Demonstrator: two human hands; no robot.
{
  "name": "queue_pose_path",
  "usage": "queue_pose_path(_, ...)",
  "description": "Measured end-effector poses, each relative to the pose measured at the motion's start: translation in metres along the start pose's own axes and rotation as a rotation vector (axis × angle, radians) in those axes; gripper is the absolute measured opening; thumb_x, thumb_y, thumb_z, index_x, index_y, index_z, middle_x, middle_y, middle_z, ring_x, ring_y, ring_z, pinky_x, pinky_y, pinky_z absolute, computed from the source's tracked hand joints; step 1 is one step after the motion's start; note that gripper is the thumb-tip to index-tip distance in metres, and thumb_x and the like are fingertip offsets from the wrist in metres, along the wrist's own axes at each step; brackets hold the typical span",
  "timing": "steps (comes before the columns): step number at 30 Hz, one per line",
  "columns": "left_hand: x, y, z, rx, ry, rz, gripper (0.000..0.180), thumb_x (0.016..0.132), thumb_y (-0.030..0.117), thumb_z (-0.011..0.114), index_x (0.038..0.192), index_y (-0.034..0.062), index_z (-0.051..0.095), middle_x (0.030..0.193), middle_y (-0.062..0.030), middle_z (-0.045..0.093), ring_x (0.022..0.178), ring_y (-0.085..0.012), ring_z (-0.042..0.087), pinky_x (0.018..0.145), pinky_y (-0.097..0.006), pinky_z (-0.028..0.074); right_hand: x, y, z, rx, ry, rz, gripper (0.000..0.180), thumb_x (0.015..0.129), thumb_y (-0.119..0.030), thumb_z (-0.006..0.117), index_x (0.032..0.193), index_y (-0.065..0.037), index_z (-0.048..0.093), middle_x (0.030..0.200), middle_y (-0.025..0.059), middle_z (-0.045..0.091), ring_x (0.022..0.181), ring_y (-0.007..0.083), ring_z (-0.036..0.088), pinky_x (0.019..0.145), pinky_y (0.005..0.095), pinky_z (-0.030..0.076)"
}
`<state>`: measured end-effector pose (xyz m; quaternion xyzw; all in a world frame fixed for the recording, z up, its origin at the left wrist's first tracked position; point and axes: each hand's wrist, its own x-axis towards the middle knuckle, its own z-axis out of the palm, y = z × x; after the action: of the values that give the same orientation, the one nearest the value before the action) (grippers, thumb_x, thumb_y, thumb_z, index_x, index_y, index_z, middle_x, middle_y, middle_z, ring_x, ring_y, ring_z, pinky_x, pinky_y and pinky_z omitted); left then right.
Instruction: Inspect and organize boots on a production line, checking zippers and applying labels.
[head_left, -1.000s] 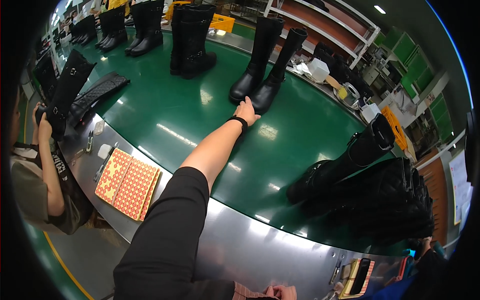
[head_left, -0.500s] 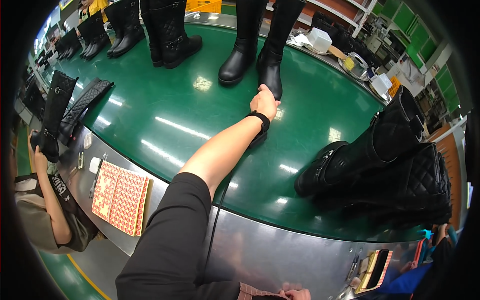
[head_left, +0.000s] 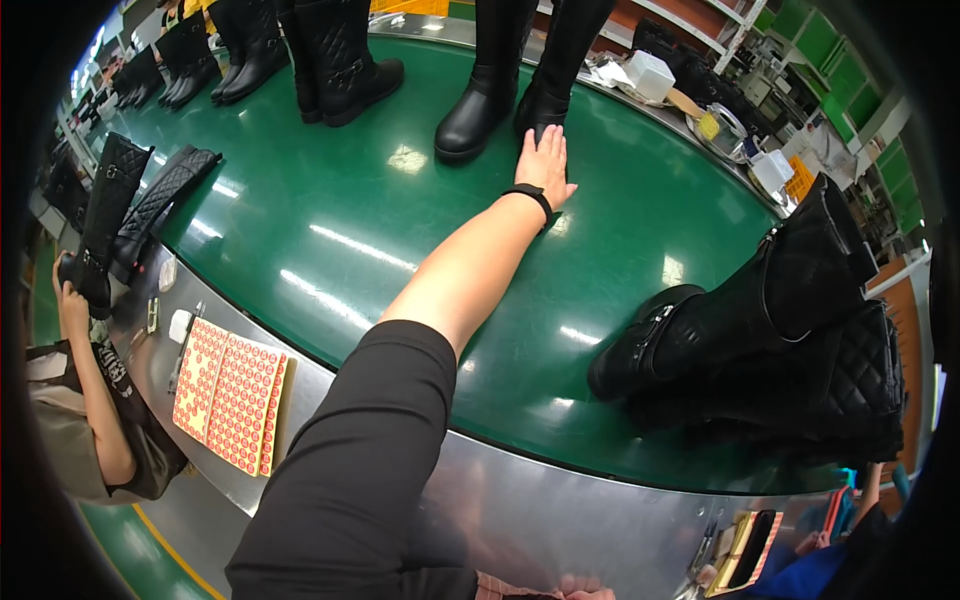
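Note:
My left hand (head_left: 545, 165) reaches far over the green tabletop (head_left: 400, 210), a black band at its wrist. Its fingers lie stretched out over the toe of a tall black boot (head_left: 545, 98), hiding most of that toe. Beside it on the left stands the matching black boot (head_left: 475, 115), its rounded toe toward me. At the lower edge, only a small part of my right hand (head_left: 582, 585) shows next to pinkish checked cloth. Its fingers look curled; anything inside them is hidden.
Black quilted boots (head_left: 770, 330) lie at the right. More boots (head_left: 345, 70) stand at the back left. A red-dotted sticker sheet (head_left: 230, 395) lies on the metal ledge (head_left: 530, 500). A co-worker's hand (head_left: 70, 300) holds a boot at far left; another person sits at lower right.
My left hand has gone from closed around the boot's toe to fingers spread flat over it. A dark cord by my forearm no longer shows. The view has shifted slightly.

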<state>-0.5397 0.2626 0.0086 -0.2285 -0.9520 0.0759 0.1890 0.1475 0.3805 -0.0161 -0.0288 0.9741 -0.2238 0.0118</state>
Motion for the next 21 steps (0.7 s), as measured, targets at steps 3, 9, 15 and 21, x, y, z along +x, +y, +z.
queue_pose_path(3, 0.005, 0.008, 0.006, 0.02, 0.011, -0.089, 0.088, 0.092, 0.057, 0.053, 0.15, -0.0049, 0.03, 0.16, -0.0214, 0.022, 0.149, -0.0327, 0.018, 0.119, -0.044, 0.023, 0.018, -0.011, -0.018, -0.054, 0.026, -0.113, 0.015, 0.078, -0.01, 0.075, 0.09, -0.013, 0.068, 0.082, 0.007, 0.06, 0.073, 0.0299, 0.054, 0.065, 0.0416, 0.042)
queue_pose_path(9, -0.011, 0.023, 0.029, 0.017, 0.063, -0.047, 0.072, 0.094, 0.039, 0.053, 0.148, -0.0051, 0.035, 0.158, -0.0254, 0.024, 0.147, -0.0386, 0.021, 0.118, -0.047, 0.025, 0.04, -0.033, -0.018, 0.009, 0.212, -0.044, 0.015, 0.076, -0.009, 0.079, 0.084, -0.011, 0.067, 0.079, 0.006, 0.06, 0.069, 0.029, 0.054, 0.063, 0.0403, 0.042)
queue_pose_path(15, -0.034, 0.007, 0.026, -0.068, 0.098, 0.084, 0.053, 0.095, 0.018, 0.046, 0.145, -0.0007, 0.042, 0.155, -0.0223, 0.031, 0.144, -0.0397, 0.028, 0.113, -0.047, 0.035, 0.049, -0.048, -0.018, -0.088, 0.38, -0.052, 0.015, 0.074, -0.008, 0.08, 0.084, -0.013, 0.071, 0.078, 0.0043, 0.059, 0.067, 0.0267, 0.054, 0.061, 0.0396, 0.042)
queue_pose_path(21, -0.015, 0.004, 0.017, -0.048, 0.158, 0.066, 0.042, 0.094, 0.017, 0.05, 0.136, 0.0118, 0.054, 0.149, -0.0178, 0.041, 0.135, -0.0385, 0.041, 0.1, -0.053, 0.047, 0.046, -0.041, -0.018, -0.063, 0.337, -0.094, 0.018, 0.074, -0.008, 0.079, 0.089, -0.015, 0.072, 0.08, 0.0043, 0.06, 0.069, 0.027, 0.055, 0.062, 0.0394, 0.042)
